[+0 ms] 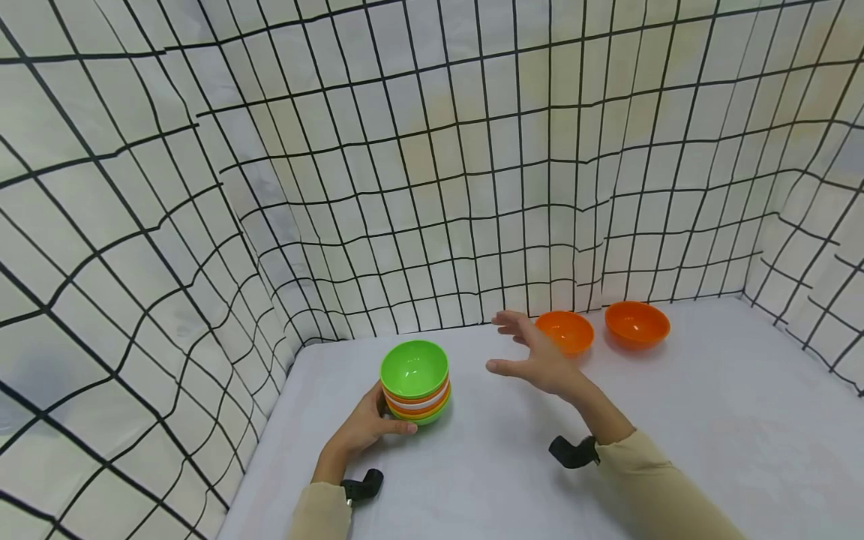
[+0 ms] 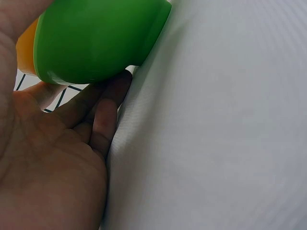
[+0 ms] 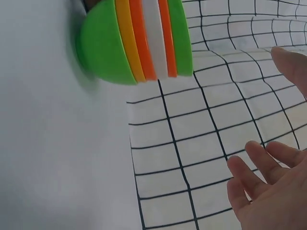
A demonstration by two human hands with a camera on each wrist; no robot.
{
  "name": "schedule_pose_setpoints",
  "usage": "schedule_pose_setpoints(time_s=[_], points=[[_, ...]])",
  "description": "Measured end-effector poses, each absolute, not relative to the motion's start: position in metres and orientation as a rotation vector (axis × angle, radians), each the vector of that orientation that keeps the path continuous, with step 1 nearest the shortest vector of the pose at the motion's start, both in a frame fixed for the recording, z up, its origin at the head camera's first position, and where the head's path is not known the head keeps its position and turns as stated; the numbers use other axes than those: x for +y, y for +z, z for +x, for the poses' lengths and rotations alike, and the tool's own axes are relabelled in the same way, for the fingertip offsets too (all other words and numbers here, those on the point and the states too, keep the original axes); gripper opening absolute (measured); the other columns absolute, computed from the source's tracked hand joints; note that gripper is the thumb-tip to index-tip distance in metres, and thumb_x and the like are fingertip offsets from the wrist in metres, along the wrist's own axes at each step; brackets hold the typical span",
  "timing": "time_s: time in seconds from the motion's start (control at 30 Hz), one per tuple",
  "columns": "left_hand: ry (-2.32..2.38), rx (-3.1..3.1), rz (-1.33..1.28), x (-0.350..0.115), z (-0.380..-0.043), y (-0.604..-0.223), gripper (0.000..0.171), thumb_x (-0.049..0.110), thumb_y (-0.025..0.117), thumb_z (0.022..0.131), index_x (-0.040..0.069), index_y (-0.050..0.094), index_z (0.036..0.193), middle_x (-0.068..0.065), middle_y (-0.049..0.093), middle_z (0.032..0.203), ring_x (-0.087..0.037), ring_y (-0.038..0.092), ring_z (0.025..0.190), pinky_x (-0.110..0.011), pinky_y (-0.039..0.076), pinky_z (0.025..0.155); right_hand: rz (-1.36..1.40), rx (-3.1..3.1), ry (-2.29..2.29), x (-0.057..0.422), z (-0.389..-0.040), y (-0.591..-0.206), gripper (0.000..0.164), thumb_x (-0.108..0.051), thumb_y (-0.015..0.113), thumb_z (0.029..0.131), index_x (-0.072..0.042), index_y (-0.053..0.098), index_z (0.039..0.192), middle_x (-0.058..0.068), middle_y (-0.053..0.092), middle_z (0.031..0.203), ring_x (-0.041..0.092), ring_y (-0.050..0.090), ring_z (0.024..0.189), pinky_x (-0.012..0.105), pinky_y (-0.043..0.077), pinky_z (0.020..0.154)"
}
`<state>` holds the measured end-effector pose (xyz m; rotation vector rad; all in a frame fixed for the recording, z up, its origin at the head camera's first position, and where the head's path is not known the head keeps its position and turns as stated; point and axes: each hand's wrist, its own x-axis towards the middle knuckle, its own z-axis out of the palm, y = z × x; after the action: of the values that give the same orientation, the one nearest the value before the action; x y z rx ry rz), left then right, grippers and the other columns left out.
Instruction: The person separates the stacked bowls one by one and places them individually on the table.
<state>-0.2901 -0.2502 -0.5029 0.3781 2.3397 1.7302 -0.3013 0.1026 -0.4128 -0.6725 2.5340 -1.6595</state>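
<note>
A stack of nested bowls (image 1: 416, 405) stands upright on the white table, bright green at top and bottom with orange, white and yellow rims between. My left hand (image 1: 367, 424) grips the stack low on its left side, thumb in front and fingers behind. In the left wrist view the fingers (image 2: 103, 120) lie against the green bottom bowl (image 2: 100, 38) near the tabletop. My right hand (image 1: 536, 360) hovers to the right of the stack, fingers spread and holding nothing. The right wrist view shows a gap between the right hand (image 3: 273, 187) and the stack (image 3: 148, 40).
Two orange bowls sit at the back right of the table: one (image 1: 570, 330) partly behind my right hand, the other (image 1: 637, 324) further right. White cloth walls with a black grid (image 1: 432, 187) rise behind and beside the white tabletop (image 1: 486, 480).
</note>
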Motion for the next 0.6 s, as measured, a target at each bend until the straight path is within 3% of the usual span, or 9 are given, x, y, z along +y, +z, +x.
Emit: schedule_pose_setpoints(time_s=[0.2, 0.4, 0.6], points=[[1.729, 2.348, 0.369, -0.250, -0.291, -0.504, 0.096, 0.010, 0.093, 0.072, 0.021, 0.040, 0.152, -0.003, 0.053, 0.151, -0.030, 0.035, 0.151, -0.058, 0.017, 0.129, -0.688, 2.471, -1.585, 0.075, -0.295, -0.421, 0.084, -0.041, 0.083, 0.084, -0.024, 0.037, 0.153, 0.003, 0.045, 0.156, 0.037, 0.040, 0.146, 0.061, 0.037, 0.118], [1.723, 2.353, 0.378, -0.250, -0.291, -0.504, 0.095, 0.011, 0.093, 0.073, 0.021, 0.041, 0.152, -0.002, 0.053, 0.150, -0.029, 0.038, 0.149, -0.059, 0.017, 0.128, -0.722, 2.376, -1.573, 0.050, -0.298, -0.434, 0.083, -0.036, 0.082, 0.086, -0.025, 0.035, 0.154, 0.006, 0.039, 0.160, 0.041, 0.035, 0.148, 0.066, 0.036, 0.117], [1.730, 2.337, 0.404, -0.251, -0.291, -0.504, 0.095, 0.011, 0.092, 0.073, 0.021, 0.040, 0.152, -0.003, 0.052, 0.150, -0.029, 0.036, 0.150, -0.060, 0.015, 0.128, -0.728, 2.348, -1.562, 0.029, -0.302, -0.438, 0.095, -0.041, 0.084, 0.082, -0.020, 0.030, 0.157, 0.004, 0.034, 0.162, 0.033, 0.036, 0.149, 0.058, 0.036, 0.120]])
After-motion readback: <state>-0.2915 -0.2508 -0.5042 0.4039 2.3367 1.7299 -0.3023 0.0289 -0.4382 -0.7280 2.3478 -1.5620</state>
